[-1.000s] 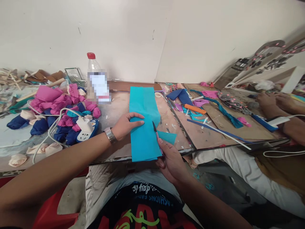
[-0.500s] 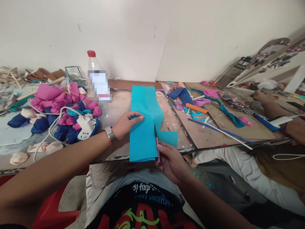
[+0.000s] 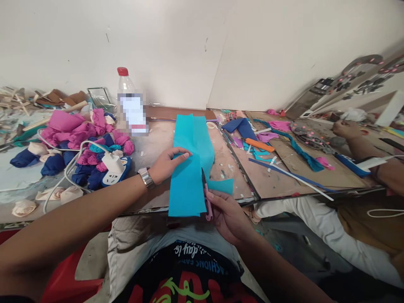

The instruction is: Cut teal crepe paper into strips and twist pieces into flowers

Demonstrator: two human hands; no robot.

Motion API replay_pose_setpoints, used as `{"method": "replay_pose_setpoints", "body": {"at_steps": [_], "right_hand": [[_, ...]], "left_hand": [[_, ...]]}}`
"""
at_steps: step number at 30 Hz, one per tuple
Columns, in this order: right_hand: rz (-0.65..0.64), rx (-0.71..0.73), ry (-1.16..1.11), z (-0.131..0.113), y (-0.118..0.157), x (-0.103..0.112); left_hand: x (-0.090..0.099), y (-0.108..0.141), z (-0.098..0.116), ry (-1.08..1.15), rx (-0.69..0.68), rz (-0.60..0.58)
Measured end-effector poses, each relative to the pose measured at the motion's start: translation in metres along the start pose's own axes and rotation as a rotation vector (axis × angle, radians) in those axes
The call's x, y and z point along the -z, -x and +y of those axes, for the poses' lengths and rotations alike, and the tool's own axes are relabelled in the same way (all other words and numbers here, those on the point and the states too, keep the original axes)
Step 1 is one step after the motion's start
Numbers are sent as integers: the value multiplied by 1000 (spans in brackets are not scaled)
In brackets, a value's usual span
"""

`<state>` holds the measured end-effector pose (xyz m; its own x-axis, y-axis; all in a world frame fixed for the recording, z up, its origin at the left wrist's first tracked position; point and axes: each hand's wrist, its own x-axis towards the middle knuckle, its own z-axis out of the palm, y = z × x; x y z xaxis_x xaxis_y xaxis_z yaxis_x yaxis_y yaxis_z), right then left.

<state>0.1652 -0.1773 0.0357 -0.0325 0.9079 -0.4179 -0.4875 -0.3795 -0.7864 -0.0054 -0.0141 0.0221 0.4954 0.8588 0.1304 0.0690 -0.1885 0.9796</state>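
Observation:
A folded turquoise sheet [image 3: 186,185], like crepe paper or thin cloth, lies lengthwise on the table, its near end at the front edge. My left hand [image 3: 167,165] rests on its left side, thumb and forefinger stretched out and apart; the other fingers are mostly hidden. My right hand [image 3: 229,214] holds small scissors [image 3: 206,195] with pink handles, pointing away from me along the sheet's right edge. The blades appear nearly together. Beside them, to the right, a turquoise flap [image 3: 224,186] sticks out.
Left are pink, navy and cream rolled flowers [image 3: 65,130] and a power strip [image 3: 116,172] with white cables. Behind stand a red-capped bottle [image 3: 125,82] and a phone [image 3: 134,111]. Right lie an orange cutter [image 3: 259,144], coloured scraps and another person's hand [image 3: 347,128].
The scissors and my right hand have come slightly nearer to me and left. The sheet's near end has shifted a little left. My left hand stays in place on it.

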Motion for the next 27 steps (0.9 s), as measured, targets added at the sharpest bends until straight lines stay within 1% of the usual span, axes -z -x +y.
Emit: {"method": "replay_pose_setpoints", "body": {"at_steps": [5, 11, 17, 22, 27], "right_hand": [[-13, -11, 2, 0, -1, 2], [-46, -35, 18, 0, -2, 3], [-2, -27, 34, 5, -4, 5], [14, -23, 79, 5, -4, 5], [24, -26, 74, 5, 0, 6]], "left_hand": [[1, -1, -5, 13, 15, -5], [0, -1, -3, 38, 31, -56], [0, 0, 1, 21, 27, -60], [1, 1, 1, -29, -15, -71], [2, 0, 0, -84, -86, -67]]}}
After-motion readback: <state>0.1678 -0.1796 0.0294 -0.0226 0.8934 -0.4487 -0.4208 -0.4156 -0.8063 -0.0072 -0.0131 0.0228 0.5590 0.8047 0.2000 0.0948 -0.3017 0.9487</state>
